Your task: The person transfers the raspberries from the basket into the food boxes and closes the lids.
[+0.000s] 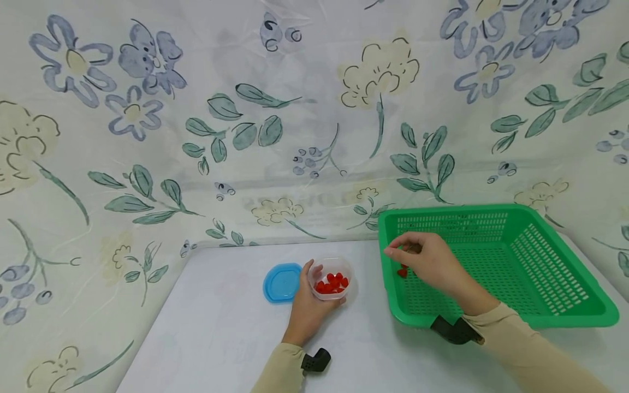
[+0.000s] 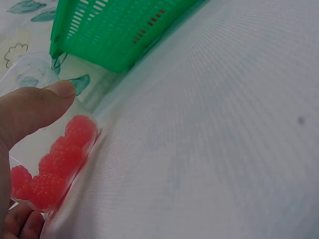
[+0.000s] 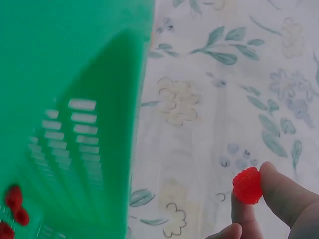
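Observation:
My left hand (image 1: 310, 308) grips a clear plastic container (image 1: 350, 275) on the white table, thumb on one side and fingers on the other. Several red raspberries (image 1: 331, 285) lie in the bottom of it, also plain through its wall in the left wrist view. Between thumb and fingertip my right hand (image 1: 429, 262) pinches a single raspberry (image 3: 247, 185), over the left rim of the green basket (image 1: 393, 295). In the head view that berry is hidden by the fingers. More raspberries (image 3: 14, 198) lie inside the basket near its left end.
A blue lid (image 1: 281, 284) lies flat on the table just left of the container. The slotted basket takes up the table's right side, its left wall standing between it and the container. Behind the table hangs a floral cloth (image 1: 304, 109).

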